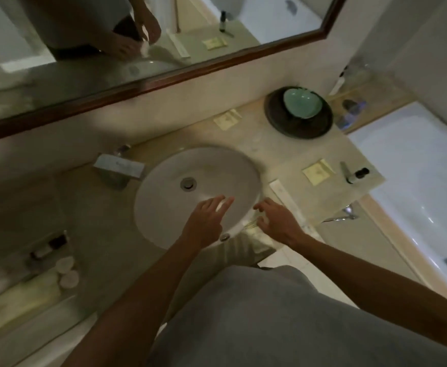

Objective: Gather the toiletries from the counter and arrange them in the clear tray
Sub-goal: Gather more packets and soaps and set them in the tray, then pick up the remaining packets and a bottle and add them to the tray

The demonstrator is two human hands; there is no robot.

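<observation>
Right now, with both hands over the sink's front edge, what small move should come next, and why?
Probably the right hand should reach for the long white packet just past its fingertips. It looks empty, and the packet is the nearest loose toiletry; the clear tray sits far left with items already inside.

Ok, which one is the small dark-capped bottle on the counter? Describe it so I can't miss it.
Start at the round white sink and follow the counter to its right-hand end beside the bathtub. The bottle lies on its side near the counter's edge, just past a pale yellow sachet. Its black cap sets it apart from the flat sachet and the silvery tube beside it.
</observation>
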